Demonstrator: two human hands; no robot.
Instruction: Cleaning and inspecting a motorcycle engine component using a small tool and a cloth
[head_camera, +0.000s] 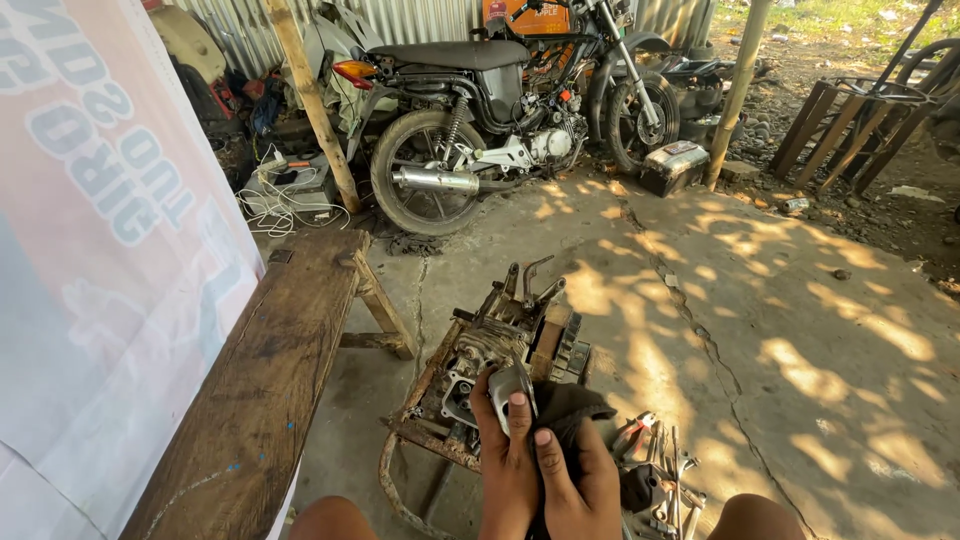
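At the bottom edge, two bare knees are seen, and between them the left hand (506, 465) and the right hand (578, 480) are held close together, side by side. A small grey metal part (510, 385) is gripped by the curled fingers of the left hand, thumb on its face, while a dark crumpled cloth (565, 405) is clasped by the right hand and pressed against the part. Just beside the right hand, a scatter of steel hand tools with red-handled pliers (640, 435) is laid on the floor. Directly beyond the hands, a greasy disassembled engine block (500, 345) is seated in a rusty metal frame (415, 440). To the left, a worn wooden bench (270, 380) is placed along a pale printed banner (100, 250). Farther off, a black motorcycle (500, 110) is parked on the cracked concrete floor (780, 330).
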